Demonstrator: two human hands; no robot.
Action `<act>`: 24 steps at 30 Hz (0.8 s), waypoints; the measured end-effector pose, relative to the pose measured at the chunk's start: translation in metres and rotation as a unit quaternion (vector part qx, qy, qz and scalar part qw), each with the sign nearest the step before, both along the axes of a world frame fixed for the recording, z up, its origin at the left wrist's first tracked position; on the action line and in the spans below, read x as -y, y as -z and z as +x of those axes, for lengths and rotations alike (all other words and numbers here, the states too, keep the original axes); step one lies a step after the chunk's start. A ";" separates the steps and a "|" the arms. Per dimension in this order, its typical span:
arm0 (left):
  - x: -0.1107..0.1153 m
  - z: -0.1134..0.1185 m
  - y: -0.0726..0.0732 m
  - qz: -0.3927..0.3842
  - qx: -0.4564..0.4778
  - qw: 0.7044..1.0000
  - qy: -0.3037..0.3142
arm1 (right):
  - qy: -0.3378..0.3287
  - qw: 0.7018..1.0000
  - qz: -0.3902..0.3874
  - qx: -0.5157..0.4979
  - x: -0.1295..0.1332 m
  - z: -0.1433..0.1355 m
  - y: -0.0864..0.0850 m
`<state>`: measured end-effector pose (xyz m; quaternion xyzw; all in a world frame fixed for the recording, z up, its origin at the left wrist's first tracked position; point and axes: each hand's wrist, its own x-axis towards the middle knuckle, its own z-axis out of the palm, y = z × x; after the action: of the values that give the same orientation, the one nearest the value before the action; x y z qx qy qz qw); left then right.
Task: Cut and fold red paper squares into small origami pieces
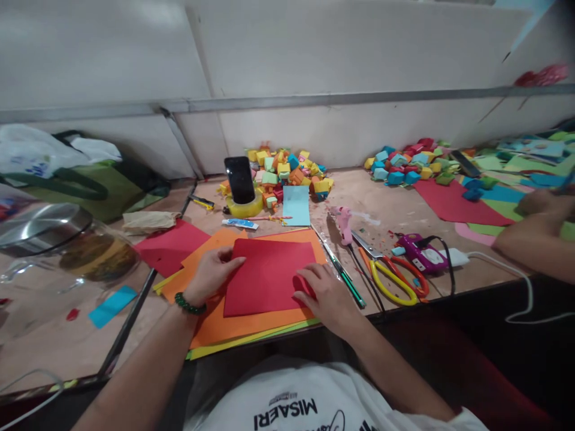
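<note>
A square red paper sheet (269, 278) lies over larger orange paper (269, 323), with yellow and green edges showing beneath. My left hand (213, 272), with a dark green bead bracelet on its wrist, pinches the red sheet's left edge, thumb on top. On the opposite edge rests my right hand (330, 296); its thumb and fingers are apart, the fingertips touching the red surface. Just right of the stack are a green-handled pen-like tool (345, 278), a pink glue gun (342, 224) and yellow-handled scissors (390, 281). A light blue paper piece (296, 205) lies beyond the stack.
A phone (240, 179) leans upright in a yellow tape roll (245, 205). Behind are piles of small paper cubes (283, 167). A glass jar (90, 251) lies at left. A purple power adapter (422, 254) with cables sits right, near another person's arm (534, 242).
</note>
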<state>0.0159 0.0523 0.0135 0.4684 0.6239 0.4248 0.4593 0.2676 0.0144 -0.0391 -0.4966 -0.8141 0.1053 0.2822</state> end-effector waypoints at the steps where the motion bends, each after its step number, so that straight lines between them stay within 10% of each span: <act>1: 0.002 0.001 -0.006 -0.012 0.052 0.999 0.008 | 0.021 0.999 0.013 -0.045 -0.003 0.004 0.000; 6: 0.005 0.000 -0.016 -0.044 0.215 0.976 0.011 | 0.095 0.954 -0.011 -0.286 -0.020 0.017 -0.011; 13: 0.006 -0.001 -0.011 -0.110 0.258 0.960 0.012 | 0.026 0.806 -0.226 -0.546 -0.027 0.010 -0.023; 24: 0.000 -0.013 0.008 -0.141 0.246 0.959 0.030 | 0.076 0.808 -0.183 -0.555 -0.027 0.011 -0.013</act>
<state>0.0025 0.0524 0.0052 0.2985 0.5310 0.4211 0.6720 0.2789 0.0410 -0.0261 -0.4563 -0.4444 0.4879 0.5969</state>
